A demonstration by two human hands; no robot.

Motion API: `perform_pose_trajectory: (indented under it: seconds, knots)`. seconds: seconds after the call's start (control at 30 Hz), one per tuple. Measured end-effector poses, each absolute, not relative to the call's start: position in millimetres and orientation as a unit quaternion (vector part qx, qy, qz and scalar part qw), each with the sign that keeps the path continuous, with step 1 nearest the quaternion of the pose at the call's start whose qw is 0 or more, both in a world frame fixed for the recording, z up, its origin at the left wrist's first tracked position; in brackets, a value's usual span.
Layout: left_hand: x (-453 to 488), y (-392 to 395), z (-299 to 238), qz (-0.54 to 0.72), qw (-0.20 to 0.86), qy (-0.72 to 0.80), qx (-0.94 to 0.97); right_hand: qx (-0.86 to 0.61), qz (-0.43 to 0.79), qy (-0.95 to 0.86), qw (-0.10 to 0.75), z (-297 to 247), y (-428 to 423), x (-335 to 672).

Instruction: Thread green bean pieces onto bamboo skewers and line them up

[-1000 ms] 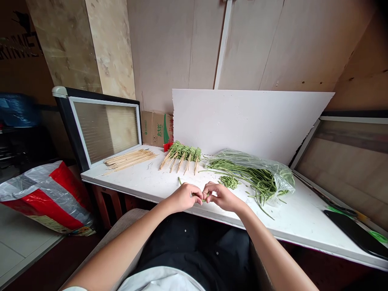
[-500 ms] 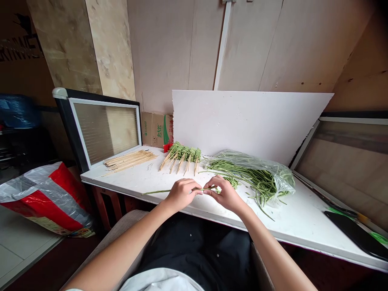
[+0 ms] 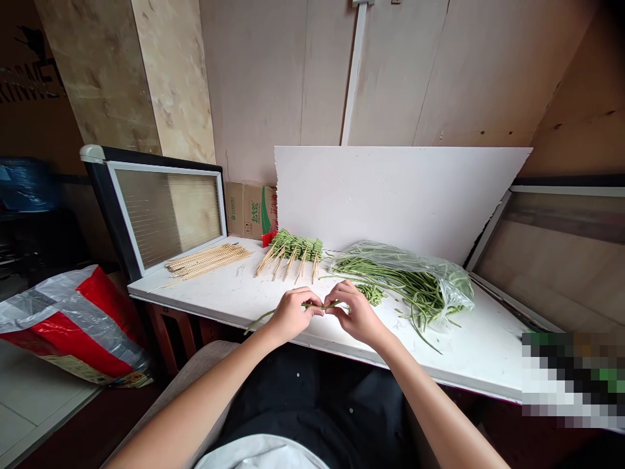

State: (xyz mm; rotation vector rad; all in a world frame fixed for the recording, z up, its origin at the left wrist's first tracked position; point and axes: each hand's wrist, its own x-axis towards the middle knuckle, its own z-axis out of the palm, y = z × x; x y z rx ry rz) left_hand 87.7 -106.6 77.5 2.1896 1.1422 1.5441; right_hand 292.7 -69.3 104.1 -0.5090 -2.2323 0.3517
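Both my hands pinch one long green bean (image 3: 261,317) above the near edge of the white table (image 3: 234,286). My left hand (image 3: 291,315) grips it with fingers closed, and the bean's tail trails out to the left. My right hand (image 3: 356,314) is closed on the bean's other end, fingertips nearly touching the left hand's. A small pile of cut bean pieces (image 3: 370,293) lies just beyond my right hand. Further right, a clear plastic bag of long beans (image 3: 415,281) lies open.
Several finished bean skewers (image 3: 293,251) lie at the back of the table, with a heap of bare bamboo sticks (image 3: 208,257) to their left. A white board (image 3: 390,195) leans on the wall. A glass-lidded freezer (image 3: 156,208) stands left, a red and silver bag (image 3: 68,319) on the floor.
The bean has swung from pointing away to lying across my hands, then slid so its tail droops lower on the left. My hands stayed together at the table's edge.
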Motion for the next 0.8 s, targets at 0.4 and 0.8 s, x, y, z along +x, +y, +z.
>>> perform_pose_trajectory:
  seconds: [0.4, 0.8]
  knots:
    - [92, -111, 80, 0.495, 0.112, 0.368, 0.780, -0.201, 0.220, -0.883, 0.362, 106, -64, 302]
    - [21, -91, 101, 0.466, 0.061, 0.461, 0.753, -0.345, 0.136, -0.823, 0.430, 114, -19, 364]
